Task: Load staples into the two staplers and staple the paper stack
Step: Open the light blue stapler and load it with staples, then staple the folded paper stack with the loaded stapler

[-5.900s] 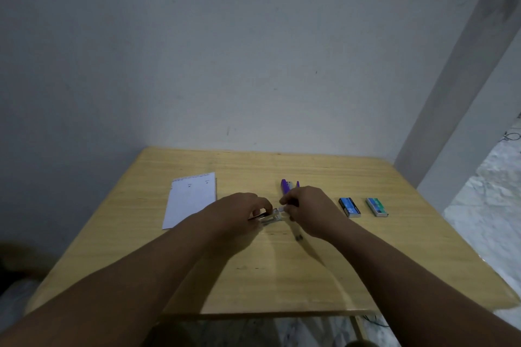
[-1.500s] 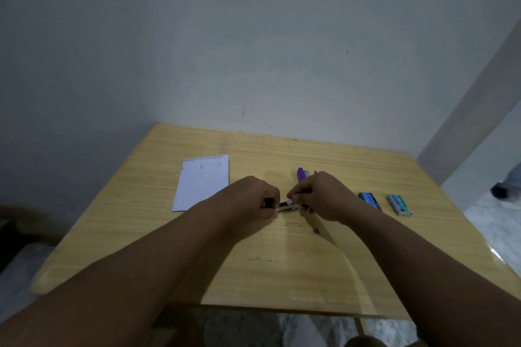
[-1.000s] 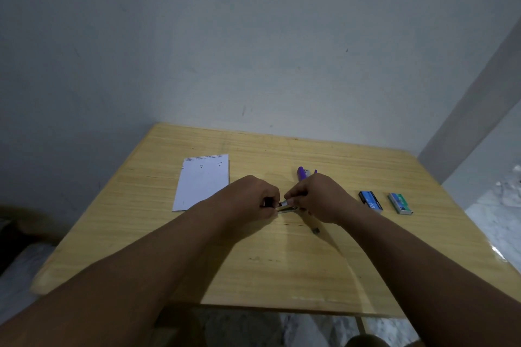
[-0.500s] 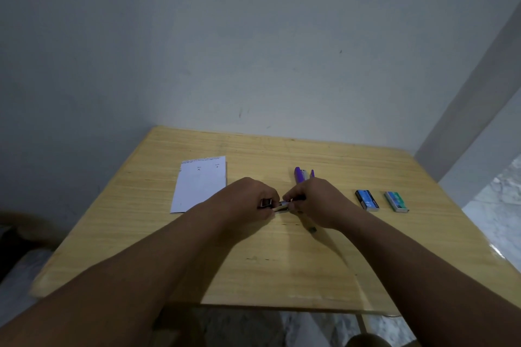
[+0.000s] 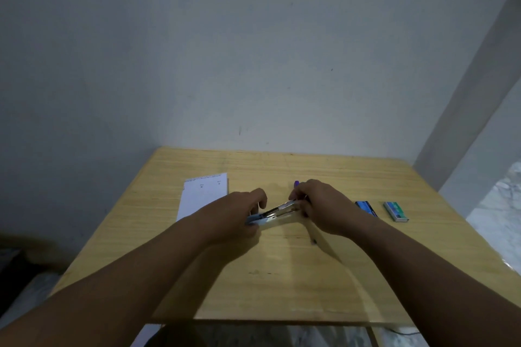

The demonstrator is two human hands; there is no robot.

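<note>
My left hand (image 5: 239, 213) grips the opened stapler (image 5: 277, 213) and my right hand (image 5: 318, 205) pinches its far end, right of the paper stack (image 5: 203, 197), so the staple channel stays exposed.

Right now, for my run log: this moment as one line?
phase: loading | left hand: grips opened metal stapler | right hand: grips stapler's other end | white paper stack: untouched

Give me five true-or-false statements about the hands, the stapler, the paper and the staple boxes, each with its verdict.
1. Both hands hold the stapler. True.
2. The paper stack lies under the stapler. False: it lies apart, beyond the left hand.
3. Two staple boxes lie on the table. True: the blue box and the green box.
4. The right hand rests on the green box. False: it holds the stapler's right end.
5. The boxes are stacked. False: they lie side by side.
</note>
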